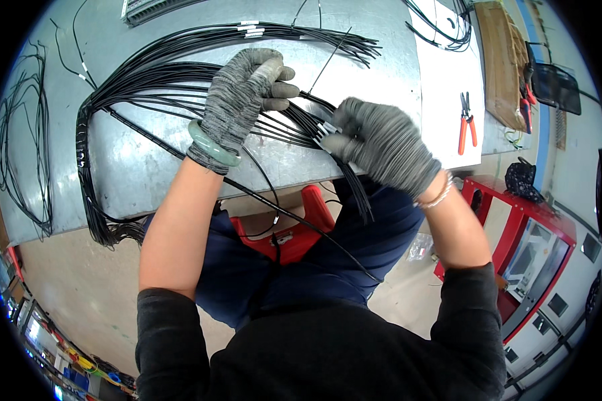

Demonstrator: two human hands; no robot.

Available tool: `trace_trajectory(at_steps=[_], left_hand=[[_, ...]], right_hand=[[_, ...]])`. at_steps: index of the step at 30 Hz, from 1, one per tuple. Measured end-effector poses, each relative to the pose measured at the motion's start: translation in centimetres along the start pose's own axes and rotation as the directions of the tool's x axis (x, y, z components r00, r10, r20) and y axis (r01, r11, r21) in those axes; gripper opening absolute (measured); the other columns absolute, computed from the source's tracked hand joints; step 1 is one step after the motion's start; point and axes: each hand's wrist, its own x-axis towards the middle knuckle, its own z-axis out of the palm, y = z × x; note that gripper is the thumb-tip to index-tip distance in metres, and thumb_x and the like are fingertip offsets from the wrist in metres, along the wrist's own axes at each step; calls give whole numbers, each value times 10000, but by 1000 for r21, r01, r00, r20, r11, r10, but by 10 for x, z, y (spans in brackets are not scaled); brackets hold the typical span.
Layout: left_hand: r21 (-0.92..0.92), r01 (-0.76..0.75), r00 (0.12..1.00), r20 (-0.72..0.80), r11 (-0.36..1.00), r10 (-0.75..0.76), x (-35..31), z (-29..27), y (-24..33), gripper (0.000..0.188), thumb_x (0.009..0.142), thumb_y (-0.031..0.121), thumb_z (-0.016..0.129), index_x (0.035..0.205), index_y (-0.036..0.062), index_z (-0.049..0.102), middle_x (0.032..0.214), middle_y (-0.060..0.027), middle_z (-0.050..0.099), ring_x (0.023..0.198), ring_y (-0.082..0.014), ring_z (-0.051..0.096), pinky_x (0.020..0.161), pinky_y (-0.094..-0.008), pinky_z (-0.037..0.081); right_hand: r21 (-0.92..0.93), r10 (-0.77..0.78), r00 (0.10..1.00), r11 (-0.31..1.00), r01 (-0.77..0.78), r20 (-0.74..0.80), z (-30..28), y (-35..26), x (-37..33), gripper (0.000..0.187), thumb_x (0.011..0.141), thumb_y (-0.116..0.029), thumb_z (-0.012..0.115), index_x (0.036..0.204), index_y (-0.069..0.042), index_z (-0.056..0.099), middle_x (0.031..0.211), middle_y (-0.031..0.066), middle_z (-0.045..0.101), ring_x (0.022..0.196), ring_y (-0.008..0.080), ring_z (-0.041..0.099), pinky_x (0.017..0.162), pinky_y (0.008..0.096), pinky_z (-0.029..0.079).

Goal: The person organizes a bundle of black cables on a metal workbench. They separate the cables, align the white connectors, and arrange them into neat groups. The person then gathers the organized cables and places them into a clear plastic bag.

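Note:
My left hand [251, 87], in a grey knitted glove, is above the black cables, its fingers bent and the thumb laid over them. Whatever it may pinch is too small to make out. To its right, my right hand [381, 144], gloved alike, closes on the end of a cable bundle [304, 119] with white label sleeves [326, 129]. The cut ends [361, 200] hang past the table edge over my leg. A thin black cable tie [331, 59] sticks up from the bundle. Behind lies a second fanned bundle [201, 41] with white labels, from the same wrapped trunk [82, 144].
Red-handled pliers [467, 127] lie on a white sheet at the right, near a cardboard box [502, 67]. Loose cable coils [43, 140] lie far left. One long cable [301, 220] crosses my lap above a red stool [311, 214]. A red-framed machine [535, 247] stands right.

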Motion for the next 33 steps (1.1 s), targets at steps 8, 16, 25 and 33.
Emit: trace_trajectory(at_steps=[8,16,25,33], left_hand=[[169,-93,995,45,981,87,-12,9,5,172,850,187,608,964,59,601,784,-47,621,598,-100,566,514,-215,469],[785,-522,835,390,335,389,-24,23,-9,199,762,177,684,927,70,658,824,-75,656,717,-190,637,651,-275,504],[769,-581,787,448,266,425,-23,23,-9,158,767,133,652,915,77,659,827,-73,641,730,-212,625,653,-289,505],[776,-601,774,506,190,380,-25,21,-7,209,741,47,595,938,87,656,865,-79,613,778,-249,608,687,-313,509]], right_hand=[[-301,-125,987,949,89,-102,24,40,-1,223,793,-262,599,911,-73,609,799,96,597,797,253,598,720,355,481],[-444,-89,993,895,44,-83,26,35,10,238,780,-242,557,942,-70,585,883,118,599,814,283,604,717,396,489],[7,-30,997,1000,30,68,10,54,17,235,843,-198,539,1002,-34,597,731,121,623,665,238,609,676,349,489],[119,-41,997,992,33,63,13,65,20,213,842,-187,569,986,-34,602,772,127,634,708,212,613,722,318,486]])
